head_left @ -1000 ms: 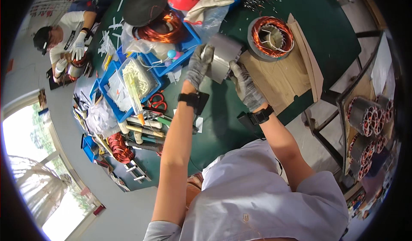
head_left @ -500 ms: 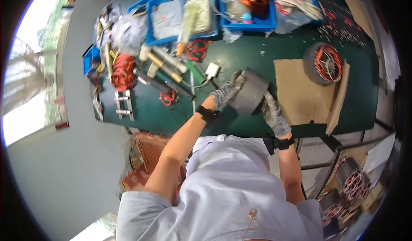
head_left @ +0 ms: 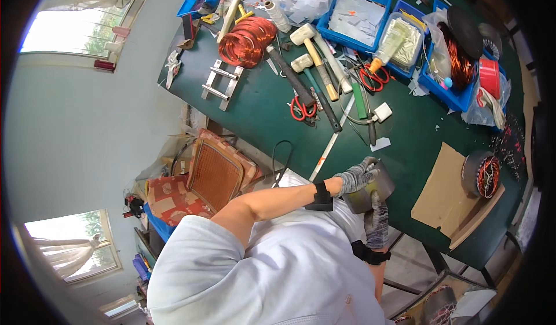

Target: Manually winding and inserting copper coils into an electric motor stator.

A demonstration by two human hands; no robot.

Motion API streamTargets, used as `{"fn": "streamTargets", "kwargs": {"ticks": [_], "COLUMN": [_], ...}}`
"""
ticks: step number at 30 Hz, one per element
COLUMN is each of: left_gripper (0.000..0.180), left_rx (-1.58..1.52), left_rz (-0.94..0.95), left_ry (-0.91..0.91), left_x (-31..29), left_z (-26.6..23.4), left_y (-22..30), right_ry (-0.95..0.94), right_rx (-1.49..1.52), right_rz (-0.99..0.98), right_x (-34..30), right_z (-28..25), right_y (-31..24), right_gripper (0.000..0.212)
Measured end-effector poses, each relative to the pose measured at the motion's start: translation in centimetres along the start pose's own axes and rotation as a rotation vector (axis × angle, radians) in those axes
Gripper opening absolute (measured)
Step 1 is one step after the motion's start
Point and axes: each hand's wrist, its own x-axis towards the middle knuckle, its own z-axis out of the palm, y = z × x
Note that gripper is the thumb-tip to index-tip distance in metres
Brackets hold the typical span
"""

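Observation:
A grey cylindrical stator core [head_left: 385, 181] is held close to my body at the table's front edge. My left hand [head_left: 357, 178], in a grey knit glove, is closed over its upper left side. My right hand [head_left: 377, 223], gloved the same way, grips it from below with a thumb along the wall. The core's inside is hidden from this angle. Just beyond it on the green table [head_left: 414, 151] lie a small white slip [head_left: 380, 144] and a long steel ruler [head_left: 333, 142].
To the right, a wound stator [head_left: 480, 175] rests on a cardboard sheet [head_left: 440, 194]. Mallets [head_left: 318, 58], red-handled scissors [head_left: 302, 108], copper wire coils [head_left: 246, 42] and a metal frame [head_left: 222, 84] lie leftward. Blue trays [head_left: 354, 41] line the back. A patterned chair [head_left: 217, 165] stands at left.
My view and body have turned to the left. Both hands still hold the core, now tilted differently and nearer my body; the table's things appear shifted and rotated in view.

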Motion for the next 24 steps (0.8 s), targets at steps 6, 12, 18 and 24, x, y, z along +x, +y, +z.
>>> {"fn": "streamTargets", "kwargs": {"ticks": [6, 12, 18, 24], "left_gripper": [0.069, 0.067, 0.058, 0.062], "left_rx": [0.05, -0.012, 0.02, -0.066], "left_rz": [0.051, 0.251, 0.183, 0.118], "left_ry": [-0.022, 0.189, 0.543, 0.592], "left_x": [-3.6, -8.9, -14.4, -14.4], "left_z": [-8.8, -24.4, -40.8, -53.4], "left_y": [0.2, -2.3, -2.2, -2.8], "right_ry": [0.112, -0.019, -0.355, -0.375], "right_rx": [-0.112, -0.25, -0.437, -0.103], "right_rz": [0.147, 0.067, -0.163, 0.199], "right_x": [1.1, 6.7, 14.1, 21.1], "right_z": [12.0, 27.6, 41.9, 52.1], "right_y": [-6.5, -6.7, -5.7, -2.1], "right_gripper": [0.042, 0.04, 0.033, 0.035]}}
